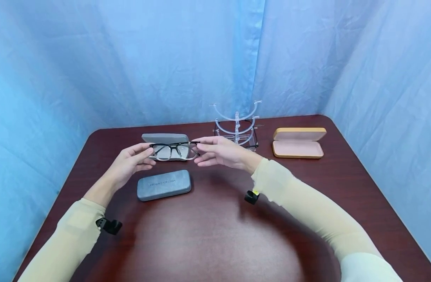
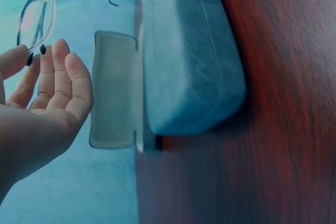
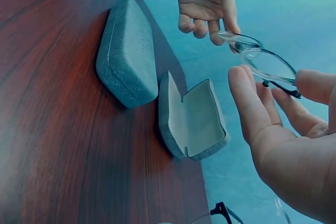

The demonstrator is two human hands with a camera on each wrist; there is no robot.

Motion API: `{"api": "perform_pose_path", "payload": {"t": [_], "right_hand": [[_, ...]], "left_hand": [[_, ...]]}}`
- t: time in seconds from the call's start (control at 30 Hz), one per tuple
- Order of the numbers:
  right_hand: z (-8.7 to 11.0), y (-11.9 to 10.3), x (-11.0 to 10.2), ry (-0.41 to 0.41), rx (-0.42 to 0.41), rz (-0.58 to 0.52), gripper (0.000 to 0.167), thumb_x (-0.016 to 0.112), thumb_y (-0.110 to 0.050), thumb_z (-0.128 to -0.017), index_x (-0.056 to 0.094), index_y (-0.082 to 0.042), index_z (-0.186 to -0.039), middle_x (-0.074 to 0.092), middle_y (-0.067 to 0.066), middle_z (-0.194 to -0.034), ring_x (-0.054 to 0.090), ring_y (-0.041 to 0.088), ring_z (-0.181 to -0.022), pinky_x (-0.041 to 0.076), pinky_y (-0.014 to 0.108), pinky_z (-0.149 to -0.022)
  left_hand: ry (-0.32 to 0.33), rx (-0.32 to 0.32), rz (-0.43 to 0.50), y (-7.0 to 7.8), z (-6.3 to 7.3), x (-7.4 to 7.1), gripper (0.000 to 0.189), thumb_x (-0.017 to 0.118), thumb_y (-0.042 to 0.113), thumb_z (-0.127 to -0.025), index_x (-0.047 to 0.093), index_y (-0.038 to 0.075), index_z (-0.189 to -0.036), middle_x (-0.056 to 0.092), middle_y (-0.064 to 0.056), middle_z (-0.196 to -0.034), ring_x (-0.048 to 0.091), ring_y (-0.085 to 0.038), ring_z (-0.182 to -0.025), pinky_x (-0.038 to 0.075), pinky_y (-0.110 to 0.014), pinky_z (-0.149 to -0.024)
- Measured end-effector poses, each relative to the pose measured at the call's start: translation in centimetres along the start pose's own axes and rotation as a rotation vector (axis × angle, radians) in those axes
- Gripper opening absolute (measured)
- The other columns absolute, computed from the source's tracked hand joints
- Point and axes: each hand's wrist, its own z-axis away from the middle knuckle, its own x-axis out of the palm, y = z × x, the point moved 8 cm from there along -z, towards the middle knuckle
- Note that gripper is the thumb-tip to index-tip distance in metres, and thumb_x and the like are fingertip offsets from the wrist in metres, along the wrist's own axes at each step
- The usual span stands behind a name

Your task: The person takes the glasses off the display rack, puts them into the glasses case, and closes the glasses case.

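Note:
A pair of eyeglasses (image 1: 171, 150) with a dark upper rim and clear lower rim is held up between both hands. My left hand (image 1: 132, 159) pinches one side of the frame between thumb and fingers. At the other side, my right hand (image 1: 225, 152) pinches the frame near its hinge. Just behind the glasses stands an open grey glasses case (image 1: 165, 137), its pale inside showing in the right wrist view. Nearer to me lies a closed grey-blue glasses case (image 1: 164, 185), with small lettering on its lid.
A clear tiered eyeglasses stand (image 1: 237, 125) is at the back, with dark-framed glasses (image 1: 256, 137) on a low tier. To its right sits an open yellow glasses case (image 1: 298, 154) with a pale pink lining. Blue curtains (image 1: 166, 58) surround the dark wooden table (image 1: 215, 243).

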Motion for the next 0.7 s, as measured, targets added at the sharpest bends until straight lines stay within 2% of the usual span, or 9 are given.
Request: {"api": "perform_pose_path", "payload": {"t": [0.1,0.23,0.37,0.5,0.7], "right_hand": [[-1.0,0.2,0.3,0.005,0.011,-0.002,0.049,0.052,-0.012,-0.108,0.04,-0.002,-0.154,0.047,0.024,-0.145,0.06,0.045,-0.119,0.053,0.047,-0.098],[-2.4,0.5,0.6,0.025,0.027,0.002,0.049,0.05,-0.014,-0.108,0.039,0.0,-0.154,0.04,0.029,-0.149,0.064,0.041,-0.113,0.054,0.046,-0.097],[-4.1,1.2,0.2,0.088,0.053,0.006,0.048,0.051,-0.015,-0.108,0.041,0.0,-0.153,0.046,0.026,-0.146,0.059,0.045,-0.12,0.056,0.045,-0.094],[-5.5,2.0,-0.3,0.158,0.068,0.002,0.044,0.052,-0.015,-0.108,0.045,-0.001,-0.149,0.051,0.024,-0.141,0.052,0.047,-0.129,0.056,0.044,-0.095],[-7.3,3.4,-1.0,0.247,0.083,-0.018,0.04,0.055,-0.016,-0.107,0.053,-0.002,-0.144,0.059,0.018,-0.127,0.063,0.036,-0.118,0.056,0.044,-0.094]], "left_hand": [[0.013,-0.021,0.0,-0.8,-0.3,-0.8,0.067,0.062,0.038,-0.102,0.039,0.002,-0.153,0.06,-0.003,-0.118,0.069,-0.014,-0.095,0.057,-0.033,-0.091],[0.033,-0.049,-0.014,-1.6,-0.9,-1.9,0.069,0.062,0.04,-0.102,0.037,0.003,-0.155,0.059,-0.004,-0.121,0.07,-0.014,-0.095,0.058,-0.031,-0.089],[0.047,-0.087,-0.044,-2.3,-1.7,-2.9,0.072,0.061,0.043,-0.102,0.034,0.005,-0.157,0.06,-0.004,-0.119,0.07,-0.014,-0.097,0.058,-0.029,-0.087],[0.045,-0.139,-0.043,-3.1,-2.3,-3.6,0.074,0.062,0.043,-0.101,0.033,0.006,-0.158,0.06,-0.003,-0.119,0.07,-0.014,-0.1,0.057,-0.032,-0.091],[0.036,-0.194,-0.054,-4.2,-2.9,-4.3,0.075,0.061,0.044,-0.102,0.031,0.008,-0.16,0.052,-0.01,-0.134,0.067,-0.019,-0.109,0.055,-0.035,-0.096]]}}
